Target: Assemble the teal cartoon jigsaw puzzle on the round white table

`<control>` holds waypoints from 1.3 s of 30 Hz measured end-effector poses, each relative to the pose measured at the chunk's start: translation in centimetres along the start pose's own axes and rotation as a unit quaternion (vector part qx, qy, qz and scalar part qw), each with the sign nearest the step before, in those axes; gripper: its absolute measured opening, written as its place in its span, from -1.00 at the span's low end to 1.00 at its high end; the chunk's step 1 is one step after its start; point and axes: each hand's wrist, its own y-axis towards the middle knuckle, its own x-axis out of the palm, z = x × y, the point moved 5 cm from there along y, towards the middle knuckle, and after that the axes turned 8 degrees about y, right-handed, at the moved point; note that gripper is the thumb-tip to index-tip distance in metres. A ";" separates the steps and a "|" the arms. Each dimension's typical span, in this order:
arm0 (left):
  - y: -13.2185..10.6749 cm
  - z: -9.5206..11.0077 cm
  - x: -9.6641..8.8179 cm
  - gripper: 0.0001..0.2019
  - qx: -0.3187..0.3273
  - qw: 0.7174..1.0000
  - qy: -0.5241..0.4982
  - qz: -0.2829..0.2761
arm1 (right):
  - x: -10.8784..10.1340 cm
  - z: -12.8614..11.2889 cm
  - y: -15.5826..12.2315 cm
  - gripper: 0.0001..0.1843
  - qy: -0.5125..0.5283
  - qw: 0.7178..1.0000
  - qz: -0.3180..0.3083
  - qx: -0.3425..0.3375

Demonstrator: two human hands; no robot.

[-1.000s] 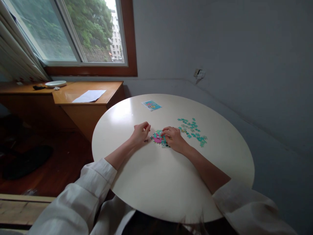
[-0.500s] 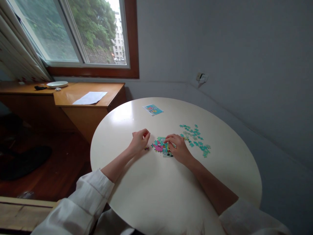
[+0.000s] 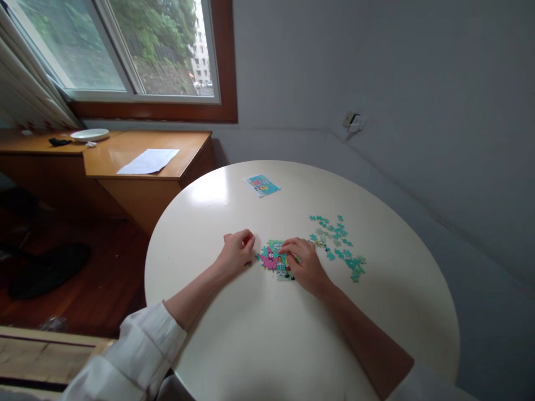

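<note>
A partly joined jigsaw puzzle (image 3: pixel 270 260) with a pink starfish figure and other cartoon figures lies on the round table. My right hand (image 3: pixel 307 263) is over its right side, fingers bent and thumb close to the fingertips; whatever they pinch is hidden. To the left of the puzzle, my left hand (image 3: pixel 237 252) rests just off its edge with curled fingers, thumb against the fingertips. Anything inside that grip is too small to make out. A small dark puzzle piece (image 3: pixel 248 263) shows beneath the left hand.
Loose teal puzzle pieces (image 3: pixel 345 253) are scattered right of the puzzle. Farther back on the white table (image 3: pixel 251 345) lies a picture card (image 3: pixel 262 185). Beyond its left edge stands a wooden desk (image 3: pixel 192 147) with a paper sheet (image 3: pixel 149 161) and a white plate (image 3: pixel 90 135).
The camera view has shifted slightly. Both hands keep nearly the same place beside and over the puzzle, and the left fingers have curled in a little more.
</note>
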 end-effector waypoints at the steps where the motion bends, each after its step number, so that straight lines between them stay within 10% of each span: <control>1: 0.0 0.0 0.1 -0.80 0.000 1.000 0.000 -0.004 | 0.0 0.1 0.0 -0.70 0.003 1.000 0.000 0.001; 39: 0.4 -0.6 0.0 -0.81 0.001 1.000 0.003 0.025 | -0.4 0.4 0.2 -0.74 0.007 1.000 0.026 0.011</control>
